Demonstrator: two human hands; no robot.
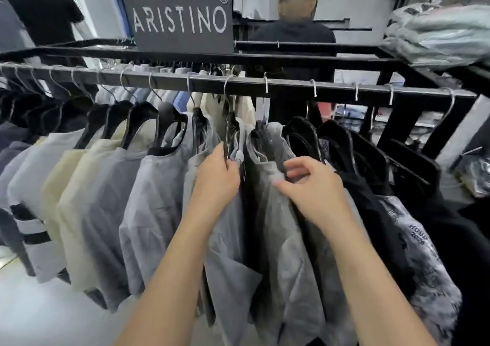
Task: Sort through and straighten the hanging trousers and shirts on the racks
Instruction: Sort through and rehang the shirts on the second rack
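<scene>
A black rail (291, 87) carries a row of shirts on black hangers: white, cream and grey ones on the left, black and printed ones on the right. My left hand (216, 177) lies against the shoulder of a grey shirt (228, 266), fingertips at its hanger. My right hand (310, 186) rests on the shoulder of the neighbouring grey shirt (267, 176), thumb and fingers loosely bent over the fabric. A dark gap separates the two shirts.
A dark ARISTINO sign (180, 17) stands on the rack's upper frame. A person in a cap (297, 22) stands behind the rack. Folded bagged clothes (437, 33) are piled at the upper right. Pale floor (39, 314) shows at the lower left.
</scene>
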